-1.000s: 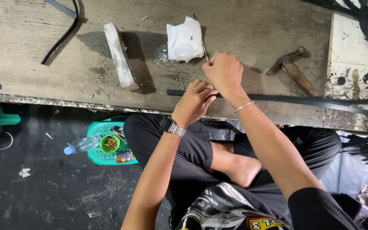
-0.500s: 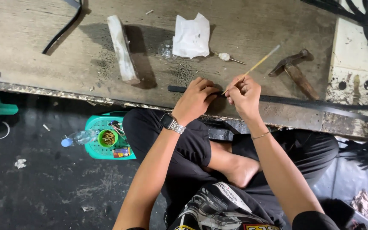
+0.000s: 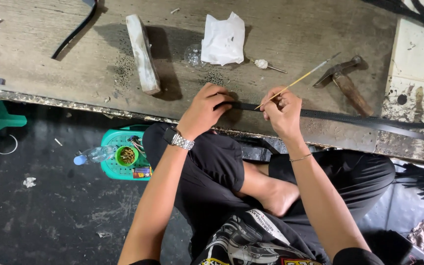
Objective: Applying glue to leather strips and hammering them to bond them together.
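While the left hand (image 3: 203, 110) pins the black strip (image 3: 349, 119), right-hand fingers (image 3: 272, 104) pinch a brush (image 3: 298, 81).

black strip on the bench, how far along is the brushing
Done: can't tell; no coated stretch is visible. In hand: the left hand pins the black strip at its end while the right hand holds a thin brush at that spot. Left: the long run toward the right edge looks untouched.
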